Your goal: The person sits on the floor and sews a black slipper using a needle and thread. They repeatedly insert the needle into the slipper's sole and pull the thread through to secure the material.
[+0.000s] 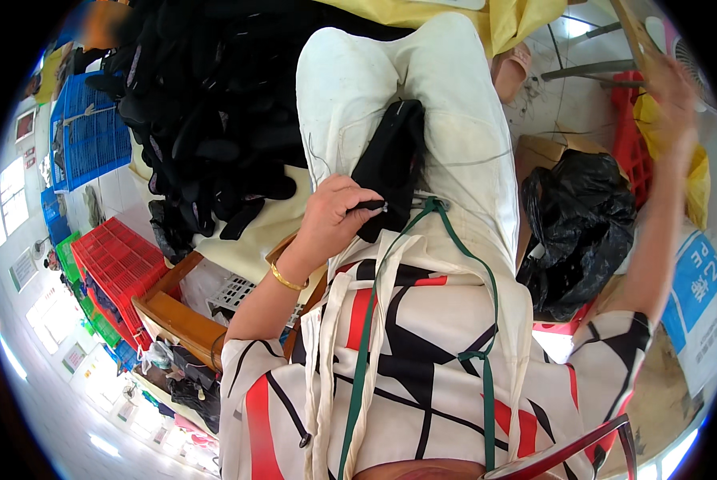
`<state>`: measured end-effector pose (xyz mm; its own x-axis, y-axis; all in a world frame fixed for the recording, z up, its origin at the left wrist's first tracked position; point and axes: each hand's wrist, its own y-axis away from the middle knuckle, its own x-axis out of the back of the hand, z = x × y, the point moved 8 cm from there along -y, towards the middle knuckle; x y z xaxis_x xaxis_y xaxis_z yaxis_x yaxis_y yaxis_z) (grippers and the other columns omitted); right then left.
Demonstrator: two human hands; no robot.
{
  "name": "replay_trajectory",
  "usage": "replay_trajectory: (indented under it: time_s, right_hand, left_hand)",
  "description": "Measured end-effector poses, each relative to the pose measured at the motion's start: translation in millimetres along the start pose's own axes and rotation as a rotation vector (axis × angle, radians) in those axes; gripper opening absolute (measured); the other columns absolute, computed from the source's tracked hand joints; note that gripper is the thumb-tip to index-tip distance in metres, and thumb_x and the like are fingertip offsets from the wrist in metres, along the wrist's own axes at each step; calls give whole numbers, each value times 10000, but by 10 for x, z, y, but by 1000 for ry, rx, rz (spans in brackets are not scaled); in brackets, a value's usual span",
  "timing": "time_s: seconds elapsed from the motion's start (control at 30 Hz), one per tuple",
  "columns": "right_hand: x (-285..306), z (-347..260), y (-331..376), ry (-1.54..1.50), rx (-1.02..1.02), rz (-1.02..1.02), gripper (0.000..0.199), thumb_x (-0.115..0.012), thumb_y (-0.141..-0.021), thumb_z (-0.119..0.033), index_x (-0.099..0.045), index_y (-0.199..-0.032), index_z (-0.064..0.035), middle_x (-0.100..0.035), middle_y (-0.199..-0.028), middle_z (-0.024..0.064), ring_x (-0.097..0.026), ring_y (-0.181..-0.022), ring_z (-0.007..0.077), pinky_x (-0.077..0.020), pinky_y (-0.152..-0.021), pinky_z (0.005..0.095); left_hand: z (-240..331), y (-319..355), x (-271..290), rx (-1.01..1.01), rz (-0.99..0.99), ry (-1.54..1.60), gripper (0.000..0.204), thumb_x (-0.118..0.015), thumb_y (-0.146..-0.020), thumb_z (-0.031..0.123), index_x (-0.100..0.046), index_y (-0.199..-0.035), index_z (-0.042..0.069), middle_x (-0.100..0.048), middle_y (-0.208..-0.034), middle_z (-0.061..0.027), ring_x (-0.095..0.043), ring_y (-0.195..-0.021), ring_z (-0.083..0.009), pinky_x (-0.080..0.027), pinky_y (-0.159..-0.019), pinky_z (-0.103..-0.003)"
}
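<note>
A black, padded-looking fabric piece (390, 164) lies across my white-covered lap. At its near left edge, my left hand (338, 214) pinches a fold of it between thumb and fingers. A small shiny bit shows by the thumb tip, too small to name. Far out to the right, my right hand (669, 100) is raised at the end of an outstretched arm, near a wooden edge and a fan. Motion smears its fingers, so what they hold cannot be made out. A thin dark thread (474, 162) runs from the black piece toward the right.
Many similar black pieces (206, 112) are heaped at the left on a pale cloth. Right of my lap, a black plastic bag (574, 232) fills a cardboard box. Red (118, 268) and blue crates (90, 132) stand at the left, near a wooden chair arm (174, 308).
</note>
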<state>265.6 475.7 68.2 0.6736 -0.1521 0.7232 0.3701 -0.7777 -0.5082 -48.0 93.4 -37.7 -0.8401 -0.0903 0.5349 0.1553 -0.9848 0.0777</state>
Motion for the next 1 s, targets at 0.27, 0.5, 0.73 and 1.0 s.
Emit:
replay_trajectory:
  time_s: [0.27, 0.5, 0.73, 1.0]
  right_hand:
    - [-1693, -2396, 1883, -525, 496, -966, 260, -704, -814, -94, -629, -1058, -48, -582, -925, 111, -595, -906, 307, -516, -766, 399]
    - [-1863, -2538, 1843, -471, 706, -1045, 143, -709, -779, -112, -593, -837, -51, -574, -831, 85, -596, -865, 279, -511, -704, 392]
    - [-2008, -2359, 1609, -808, -191, -922, 124, -657, -927, -141, -637, -949, -21, -606, -801, 43, -577, -725, 178, -502, -708, 281]
    - [-2483, -2531, 2105, -1525, -1068, -986, 242, -467, -980, -150, -540, -765, -66, -512, -672, 9, -463, -578, 100, -421, -532, 269]
  left_hand:
    - [-15, -5, -3, 19, -15, 0, 247, -754, -740, 5, -723, -962, 108, -584, -775, -48, -547, -778, -260, -450, -710, -359]
    - [-34, 21, -15, 25, -21, -15, 215, -759, -757, 25, -716, -953, 99, -591, -776, -48, -542, -774, -258, -447, -708, -364]
    - [-54, -4, -11, -7, 1, -14, 173, -763, -798, 69, -705, -961, 72, -619, -813, -59, -556, -789, -246, -443, -703, -333]
    - [-92, 5, -45, 35, -32, 6, 145, -745, -804, 44, -690, -938, 49, -603, -792, -78, -556, -785, -263, -440, -695, -345]
